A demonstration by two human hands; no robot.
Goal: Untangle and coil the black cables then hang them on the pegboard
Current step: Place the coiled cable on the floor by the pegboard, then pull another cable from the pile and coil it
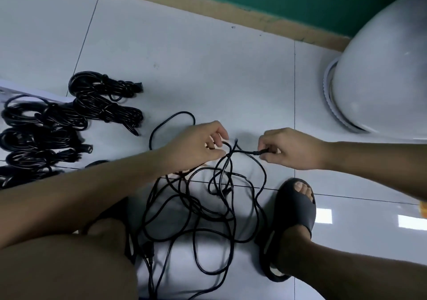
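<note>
Centre frame, both hands are on the cable. The right hand [293, 149] pinches the plug [262, 152] end, and the left hand [194, 148] has thumb and curled fingers closed on a loop [227, 145]. The plug's length lies level across the picture, pointing left at that loop, with the crossing sitting just beside the left fingertips. The tangle [208, 209] sprawls on the floor below both hands, down between the feet. By my read, the right hand is nearer the free end and would draw it rightward, clear of the loop. Finished coils [104, 98] wait at middle left.
</note>
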